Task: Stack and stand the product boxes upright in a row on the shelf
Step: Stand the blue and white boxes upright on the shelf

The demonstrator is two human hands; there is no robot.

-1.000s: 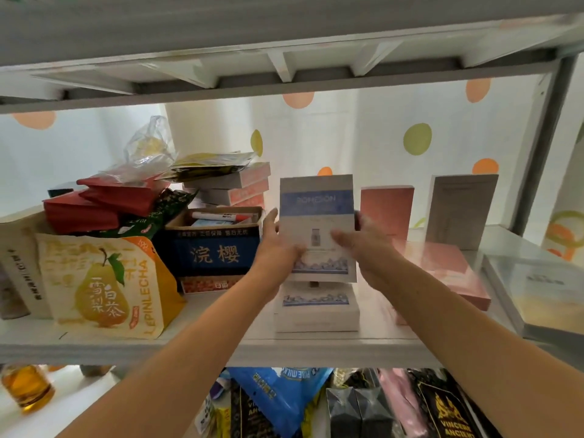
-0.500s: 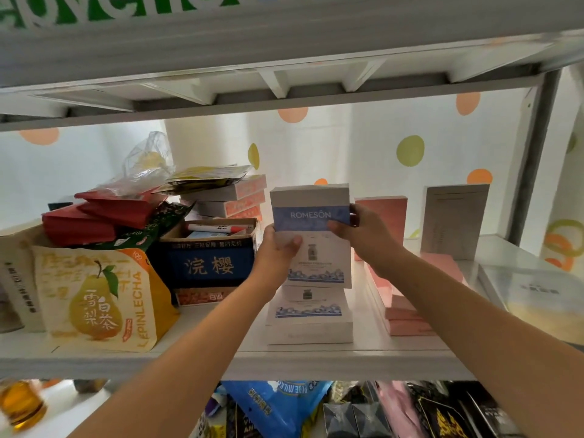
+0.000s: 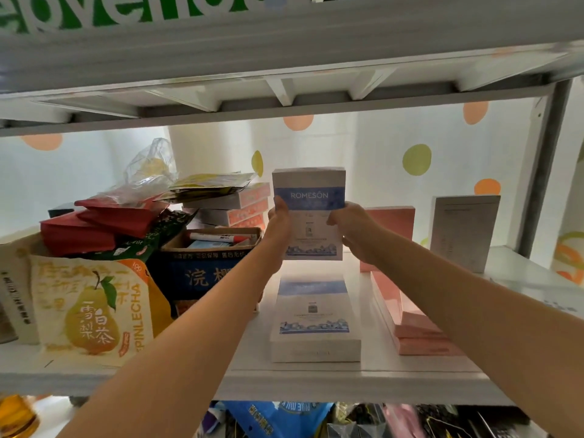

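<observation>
A white and blue ROMESÓN box [image 3: 311,188] stands upright toward the back of the white shelf [image 3: 363,379]. My left hand [image 3: 279,229] grips its left edge and my right hand [image 3: 354,230] grips its right edge. A matching white and blue box [image 3: 313,320] lies flat in front of it. To the right, a pink box [image 3: 395,222] and a grey-white box [image 3: 464,230] stand upright at the back, and flat pink boxes [image 3: 410,324] lie stacked in front.
A blue carton [image 3: 202,273], a pear-tea bag [image 3: 91,311], red packets [image 3: 94,229] and stacked pink-edged boxes [image 3: 237,205] crowd the shelf's left side. The upper shelf [image 3: 284,58] hangs low overhead. A grey post [image 3: 540,184] bounds the right.
Both hands have carried the upright box farther back on the shelf, away from the flat matching box. The camera has tilted up.
</observation>
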